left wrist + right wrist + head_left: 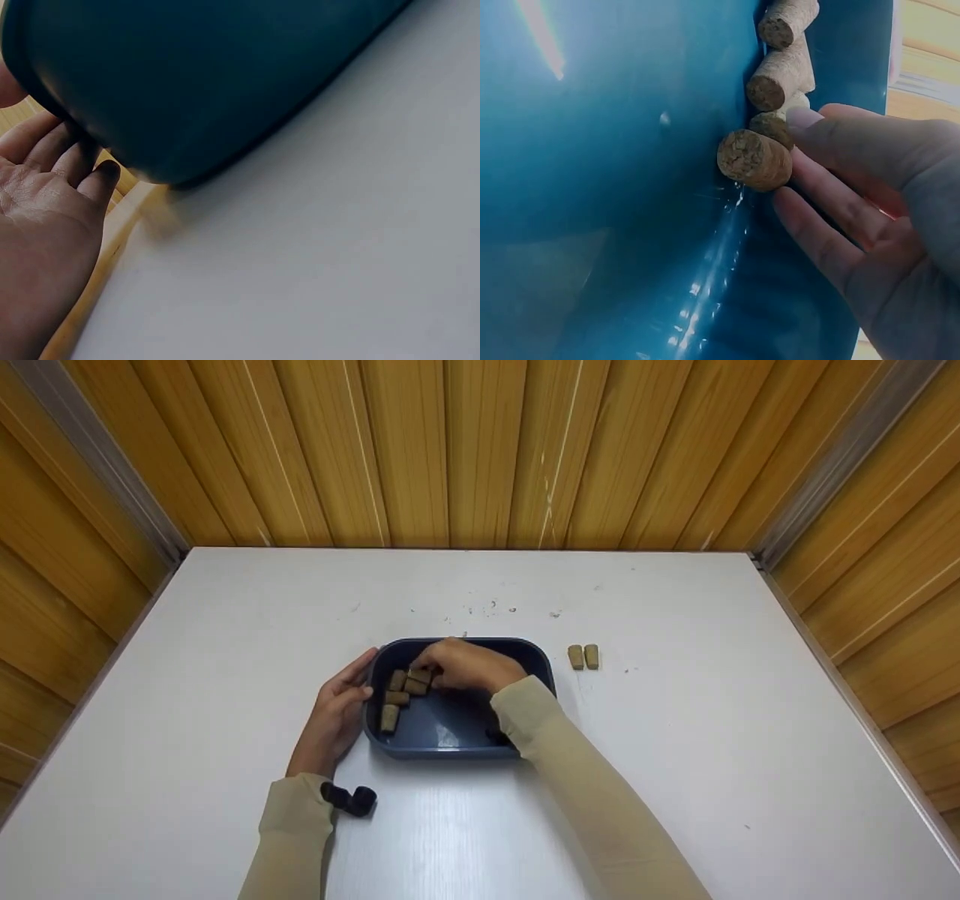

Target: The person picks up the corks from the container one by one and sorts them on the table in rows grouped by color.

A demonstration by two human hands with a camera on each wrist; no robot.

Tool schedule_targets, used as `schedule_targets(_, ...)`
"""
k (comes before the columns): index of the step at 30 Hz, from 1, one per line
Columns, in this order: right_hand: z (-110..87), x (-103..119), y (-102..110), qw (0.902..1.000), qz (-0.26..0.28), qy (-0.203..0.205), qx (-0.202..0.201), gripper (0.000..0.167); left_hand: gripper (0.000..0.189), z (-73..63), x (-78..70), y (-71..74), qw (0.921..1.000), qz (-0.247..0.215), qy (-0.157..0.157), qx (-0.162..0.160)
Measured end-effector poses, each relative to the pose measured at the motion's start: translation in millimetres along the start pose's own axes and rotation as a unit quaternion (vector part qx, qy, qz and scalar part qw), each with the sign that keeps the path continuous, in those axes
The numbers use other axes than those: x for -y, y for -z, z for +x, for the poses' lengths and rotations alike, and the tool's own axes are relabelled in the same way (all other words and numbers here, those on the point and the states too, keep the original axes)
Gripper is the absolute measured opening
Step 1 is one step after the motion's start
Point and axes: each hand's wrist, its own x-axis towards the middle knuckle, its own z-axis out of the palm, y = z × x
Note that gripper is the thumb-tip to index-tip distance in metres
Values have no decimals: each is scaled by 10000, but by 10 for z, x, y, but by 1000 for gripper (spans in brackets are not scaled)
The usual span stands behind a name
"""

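Observation:
A dark blue rectangular tray (450, 751) holds several brown tapered corks (389, 718), grouped at its left end. My left hand (339, 712) rests against the tray's left end, thumb at the rim and fingers along the outside; the left wrist view shows its palm beside the tray wall (187, 82). Inside the tray, my right hand (472, 666) reaches down to the corks near the back wall. In the right wrist view, its thumb and fingers (829, 247) pinch a cork (769, 129) they partly cover. Another cork (757, 161) lies right at the fingertips.
Two more corks (583, 657) stand side by side on the white table (712, 720), right of the tray. Small dark specks dot the table behind the tray. Wood-patterned panels (480, 457) rise at the back and both sides.

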Motion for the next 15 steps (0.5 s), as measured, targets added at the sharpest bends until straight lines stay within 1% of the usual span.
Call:
schedule_targets(3, 4, 9, -20, 10000, -2, 31, 78, 42, 63, -2, 0, -1, 10000, -47, -8, 22)
schedule_targets(7, 7, 3, -51, 9995, -230, 118, 167, 40, 63, 2, -2, 3, 10000, -9, -21, 40)
schedule_targets(10, 1, -10, -66, 9991, -368, 107, 184, 38, 63, 5, -4, 3, 9999, 81, -83, 62)
schedule_targets(15, -21, -29, -61, 9996, -227, 31, 193, 35, 63, 4, 1, 9, 9999, 79, -124, 70)
